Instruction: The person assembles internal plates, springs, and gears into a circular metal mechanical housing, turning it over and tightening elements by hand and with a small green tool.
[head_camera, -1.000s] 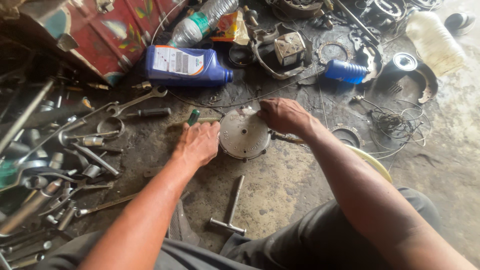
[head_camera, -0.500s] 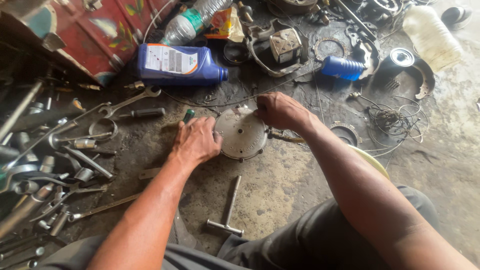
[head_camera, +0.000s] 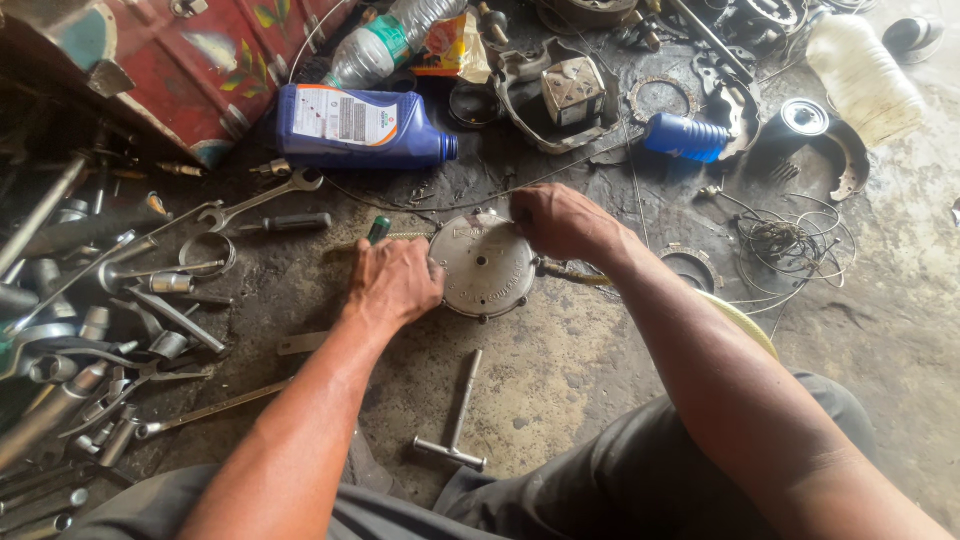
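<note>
The round grey metal cover (head_camera: 487, 265) is still being steadied by the left hand (head_camera: 393, 283) at its edge, while its top rim, as before, is being pinched by the right hand (head_camera: 555, 221), so little is being changed.

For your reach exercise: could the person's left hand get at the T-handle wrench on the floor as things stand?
Probably yes. The left hand rests on the round metal cover, and the T-handle wrench lies on bare floor just below it, with nothing in between.

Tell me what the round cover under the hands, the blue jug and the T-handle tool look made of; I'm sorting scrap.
Round cover: likely cast metal, dull grey, with raised lettering and rim bolts.
Blue jug: plastic by its glossy moulded body, paper label.
T-handle tool: apparently steel, grey and worn, faint sheen.
</note>
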